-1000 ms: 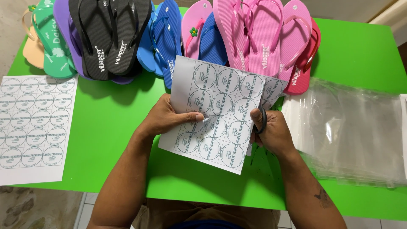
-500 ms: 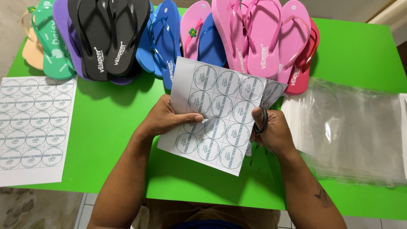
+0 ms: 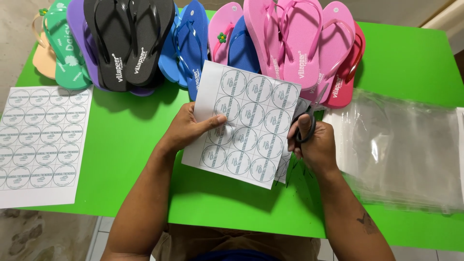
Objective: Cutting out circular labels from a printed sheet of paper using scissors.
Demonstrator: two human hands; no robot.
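Left hand point(image 3: 191, 128) pinching a white sheet of round printed labels point(image 3: 246, 123) taut above the green surface point(image 3: 135, 140) while right hand point(image 3: 311, 142) grips black-handled scissors point(image 3: 304, 121) at its edge.

Two sheets of round labels show, one held point(image 3: 246, 123) and one lying flat point(image 3: 41, 142), along with one pair of scissors point(image 3: 305, 126), one stack of clear plastic bags point(image 3: 403, 150), and two hands, left hand point(image 3: 186, 128) and right hand point(image 3: 314, 145).

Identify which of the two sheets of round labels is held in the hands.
The sheet at centre, pinched by the left hand while the right hand works scissors; the other sheet lies flat, untouched, at the table's left.
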